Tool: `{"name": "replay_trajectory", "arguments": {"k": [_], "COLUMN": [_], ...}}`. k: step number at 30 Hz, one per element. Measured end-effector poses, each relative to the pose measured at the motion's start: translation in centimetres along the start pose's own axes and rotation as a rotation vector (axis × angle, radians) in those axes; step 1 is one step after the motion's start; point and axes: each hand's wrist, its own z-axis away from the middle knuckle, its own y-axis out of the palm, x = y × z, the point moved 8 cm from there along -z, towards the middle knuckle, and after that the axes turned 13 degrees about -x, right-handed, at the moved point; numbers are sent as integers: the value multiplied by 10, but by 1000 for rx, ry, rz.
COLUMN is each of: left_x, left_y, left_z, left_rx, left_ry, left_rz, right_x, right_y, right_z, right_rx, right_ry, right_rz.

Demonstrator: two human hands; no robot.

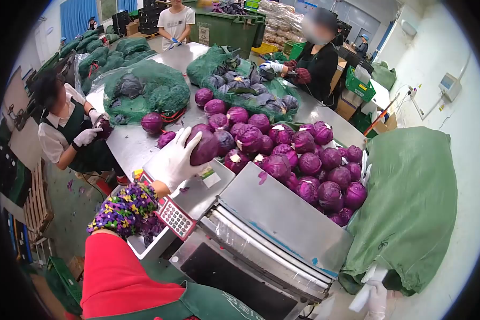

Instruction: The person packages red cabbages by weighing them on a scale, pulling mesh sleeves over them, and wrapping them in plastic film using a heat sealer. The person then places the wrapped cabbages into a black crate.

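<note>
My left hand [173, 160], in a white glove, is closed round a purple cabbage [204, 145] above the near edge of the metal table. Just below it are a scale with a red-framed keypad [176, 217] and its metal pan. My right hand [377, 300], also gloved, is at the lower right, against a white object [361, 297] beneath the green sack; its fingers are partly hidden. A large pile of purple cabbages [309, 160] lies beyond the wrapping machine [282, 218].
Mesh bags of cabbages [149, 90] lie on the metal table [124, 152]. A green sack [410, 208] bulges at the right. One person [64, 122] at the left holds a cabbage; others stand at the far side near a green bin [218, 33]. A white bin [144, 249] holds purple leaves.
</note>
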Motion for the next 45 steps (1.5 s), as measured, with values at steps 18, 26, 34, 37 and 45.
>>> {"name": "replay_trajectory", "arguments": {"k": [18, 26, 34, 37, 45], "left_x": [-58, -241, -163, -129, -68], "left_y": [-59, -100, -88, -77, -120], "left_z": [69, 113, 148, 154, 116], "left_rx": [-3, 597, 68, 167, -266], "left_ry": [89, -772, -1232, -1194, -434], "left_rz": [324, 1690, 1494, 1615, 703], "right_x": [287, 334, 385, 372, 430], "right_y": [-31, 125, 189, 224, 318], "right_z": [53, 53, 91, 69, 75], "right_rx": [209, 583, 1055, 1030, 522], "right_ry": [-521, -83, 611, 336, 475], "right_rz": [458, -264, -944, -930, -1285]}}
